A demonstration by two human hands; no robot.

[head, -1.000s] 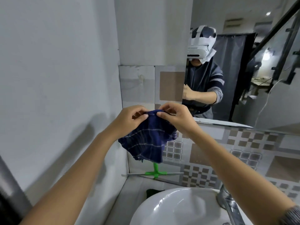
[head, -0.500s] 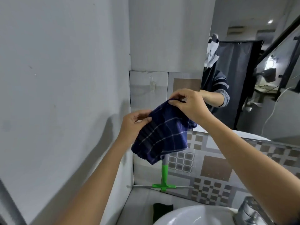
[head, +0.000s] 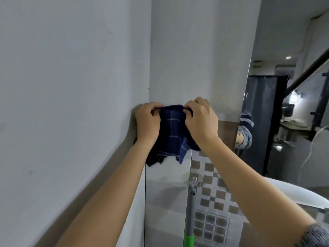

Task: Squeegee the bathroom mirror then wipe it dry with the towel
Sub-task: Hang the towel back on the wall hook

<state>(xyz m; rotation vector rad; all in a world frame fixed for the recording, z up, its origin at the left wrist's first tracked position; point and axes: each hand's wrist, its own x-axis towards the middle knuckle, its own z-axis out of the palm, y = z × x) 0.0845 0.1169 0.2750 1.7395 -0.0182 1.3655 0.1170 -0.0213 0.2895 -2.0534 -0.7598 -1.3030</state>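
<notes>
A dark blue checked towel [head: 171,134] hangs between my two hands, held up close to the wall corner at the top of the tiled strip. My left hand [head: 148,122] pinches its upper left edge. My right hand [head: 202,122] grips its upper right edge. The mirror [head: 292,122] fills the right side and reflects my sleeve and a dark curtain. The squeegee [head: 190,214], with a grey shaft and green lower part, stands upright against the tiles below my hands, hanging from a small wall hook.
A plain grey wall [head: 71,104] runs along the left and meets the back wall at the corner. Patterned brown and grey tiles [head: 211,202] cover the wall under the mirror. The white basin rim [head: 302,196] shows at the lower right.
Both hands lifted the towel upward and toward the wall corner, bunching its top edge between them. My view swung up and left; the basin and squeegee blade dropped out of sight.
</notes>
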